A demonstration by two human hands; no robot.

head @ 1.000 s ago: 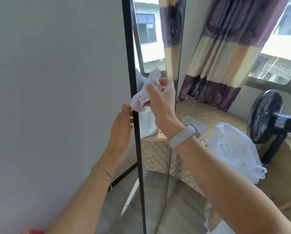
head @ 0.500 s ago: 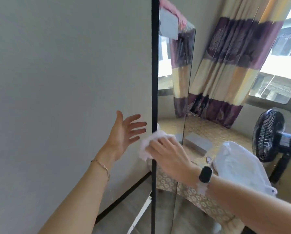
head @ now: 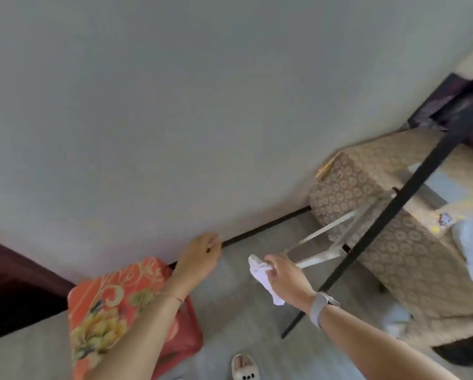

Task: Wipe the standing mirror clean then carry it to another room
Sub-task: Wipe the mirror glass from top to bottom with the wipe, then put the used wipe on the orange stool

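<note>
At the bottom edge of the frame, just right of centre, a pale slipper [head: 244, 367] shows on the grey floor [head: 229, 286]. To its left, in the lower left, stands an orange stool [head: 114, 305] with a yellow flower print on its top; the left forearm crosses over its right part. That arm wears a thin bracelet [head: 172, 296] at the wrist.

The left hand [head: 199, 256] sits left of centre, fingers loosely curled and grasping nothing, in front of the dark skirting strip [head: 265, 229] where wall and floor meet. Whether it touches the wall cannot be told.

The right hand [head: 286, 272], right of centre in the lower half, has its grip clenched on a crumpled white cloth [head: 262, 275], which hangs down below the fingers. A grey watch band [head: 321, 307] circles that wrist.

Just beyond the right hand, the standing mirror [head: 389, 215] is seen edge-on: its black frame runs as a thin slanted line from the lower centre-right up to the upper right edge. Its pale folding support leg [head: 328, 237] reaches left from the frame toward the wall. Neither hand touches the mirror.

Behind the mirror, on the right, lies a bed [head: 347, 193] covered in a beige patterned sheet, with something white, blurred, at the right edge. The plain grey wall [head: 175, 105] fills the upper frame. A dark reddish-brown surface [head: 7, 283] sits at the left edge.
</note>
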